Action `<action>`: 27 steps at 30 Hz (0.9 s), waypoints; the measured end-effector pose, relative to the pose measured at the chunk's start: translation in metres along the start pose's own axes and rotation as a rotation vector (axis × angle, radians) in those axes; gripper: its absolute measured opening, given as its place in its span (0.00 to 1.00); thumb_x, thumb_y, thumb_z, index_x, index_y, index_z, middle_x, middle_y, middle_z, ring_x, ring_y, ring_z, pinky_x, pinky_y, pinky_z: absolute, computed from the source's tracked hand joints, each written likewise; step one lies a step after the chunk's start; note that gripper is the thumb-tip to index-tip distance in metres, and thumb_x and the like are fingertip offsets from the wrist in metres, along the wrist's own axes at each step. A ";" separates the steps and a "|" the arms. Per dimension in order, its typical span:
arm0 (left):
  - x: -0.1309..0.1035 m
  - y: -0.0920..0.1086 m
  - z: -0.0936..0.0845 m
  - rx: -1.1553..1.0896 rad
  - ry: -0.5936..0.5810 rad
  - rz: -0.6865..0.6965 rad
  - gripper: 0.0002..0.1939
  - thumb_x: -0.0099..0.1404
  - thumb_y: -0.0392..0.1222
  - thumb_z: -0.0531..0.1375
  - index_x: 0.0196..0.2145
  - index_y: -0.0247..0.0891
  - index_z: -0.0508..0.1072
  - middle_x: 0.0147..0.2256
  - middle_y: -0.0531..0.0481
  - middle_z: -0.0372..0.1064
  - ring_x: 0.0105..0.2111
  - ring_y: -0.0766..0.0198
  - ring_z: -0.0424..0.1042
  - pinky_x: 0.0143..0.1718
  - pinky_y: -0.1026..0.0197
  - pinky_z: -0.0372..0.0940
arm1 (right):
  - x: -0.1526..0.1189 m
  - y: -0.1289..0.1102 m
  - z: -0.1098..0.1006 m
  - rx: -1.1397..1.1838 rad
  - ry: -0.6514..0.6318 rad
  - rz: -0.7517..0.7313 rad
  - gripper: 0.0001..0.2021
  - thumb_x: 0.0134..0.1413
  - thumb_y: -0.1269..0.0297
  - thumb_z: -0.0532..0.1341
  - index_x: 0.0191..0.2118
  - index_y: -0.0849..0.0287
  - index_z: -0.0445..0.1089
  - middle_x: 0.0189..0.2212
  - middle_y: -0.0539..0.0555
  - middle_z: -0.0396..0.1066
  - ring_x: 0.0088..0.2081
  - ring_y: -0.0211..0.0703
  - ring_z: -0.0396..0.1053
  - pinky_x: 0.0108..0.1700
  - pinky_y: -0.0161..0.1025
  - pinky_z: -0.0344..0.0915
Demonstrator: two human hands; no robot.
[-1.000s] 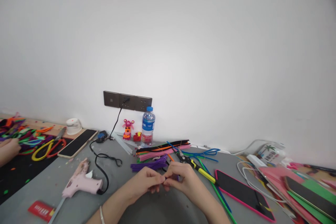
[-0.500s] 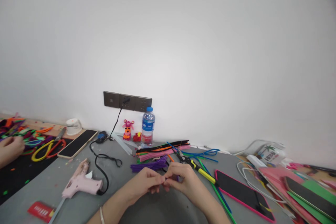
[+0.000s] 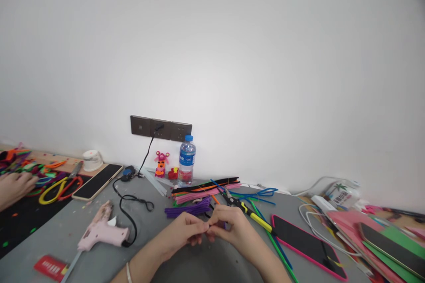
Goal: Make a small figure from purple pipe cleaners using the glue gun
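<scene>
Wearer's two hands (image 3: 186,232), three phones (image 3: 309,247), one bottle (image 3: 187,162)

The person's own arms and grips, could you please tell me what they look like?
The left forearm is bare but for a thin, pale band; the right forearm is bare. The left grip and right grip are both ungloved.

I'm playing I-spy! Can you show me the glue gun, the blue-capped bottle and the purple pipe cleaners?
Pink glue gun (image 3: 101,232), head view: where handle meets body.
Plastic bottle (image 3: 187,160), head view: its blue label.
Purple pipe cleaners (image 3: 188,209), head view: middle of the bundle.
</scene>
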State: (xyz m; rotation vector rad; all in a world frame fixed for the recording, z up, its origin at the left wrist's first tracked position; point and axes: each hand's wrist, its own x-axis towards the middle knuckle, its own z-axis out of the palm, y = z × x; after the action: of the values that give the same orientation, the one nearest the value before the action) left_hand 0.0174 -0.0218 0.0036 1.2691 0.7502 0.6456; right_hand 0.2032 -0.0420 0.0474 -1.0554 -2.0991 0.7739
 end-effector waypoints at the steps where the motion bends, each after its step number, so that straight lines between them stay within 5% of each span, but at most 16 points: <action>1: 0.000 0.000 0.000 -0.002 0.000 0.003 0.20 0.57 0.55 0.62 0.26 0.32 0.81 0.21 0.50 0.69 0.20 0.70 0.56 0.23 0.65 0.46 | 0.000 0.000 0.000 0.004 0.001 0.001 0.08 0.54 0.66 0.65 0.25 0.58 0.76 0.23 0.50 0.71 0.27 0.39 0.67 0.30 0.33 0.60; 9: 0.000 0.009 0.003 0.047 0.020 0.066 0.25 0.61 0.59 0.56 0.32 0.32 0.81 0.30 0.44 0.75 0.22 0.68 0.60 0.24 0.66 0.52 | -0.001 0.011 -0.016 0.061 0.113 0.032 0.03 0.51 0.66 0.65 0.29 0.58 0.76 0.24 0.50 0.68 0.27 0.39 0.65 0.29 0.34 0.59; 13: -0.002 0.008 0.008 0.519 0.203 0.272 0.14 0.61 0.44 0.59 0.42 0.37 0.78 0.39 0.45 0.74 0.36 0.59 0.68 0.38 0.60 0.62 | -0.003 0.032 -0.027 0.084 0.232 0.179 0.07 0.53 0.61 0.62 0.31 0.60 0.73 0.22 0.50 0.67 0.24 0.39 0.63 0.26 0.35 0.58; 17: -0.003 0.000 0.019 0.918 0.168 0.373 0.22 0.58 0.34 0.61 0.51 0.41 0.71 0.46 0.47 0.71 0.47 0.54 0.64 0.51 0.53 0.59 | -0.001 0.052 -0.023 0.167 0.327 0.302 0.10 0.50 0.57 0.63 0.29 0.60 0.71 0.19 0.48 0.65 0.21 0.38 0.62 0.25 0.34 0.58; 27: 0.006 -0.008 0.026 1.080 0.179 0.365 0.07 0.58 0.31 0.60 0.35 0.39 0.70 0.41 0.49 0.71 0.43 0.56 0.65 0.46 0.55 0.60 | 0.006 0.055 -0.014 0.429 0.388 0.361 0.21 0.37 0.46 0.69 0.31 0.59 0.70 0.20 0.48 0.70 0.21 0.40 0.68 0.23 0.35 0.64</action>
State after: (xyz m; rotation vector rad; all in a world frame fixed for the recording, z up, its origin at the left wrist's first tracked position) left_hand 0.0414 -0.0340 -0.0020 2.3982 1.0824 0.6623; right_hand 0.2357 -0.0065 0.0167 -1.2343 -1.3572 1.0397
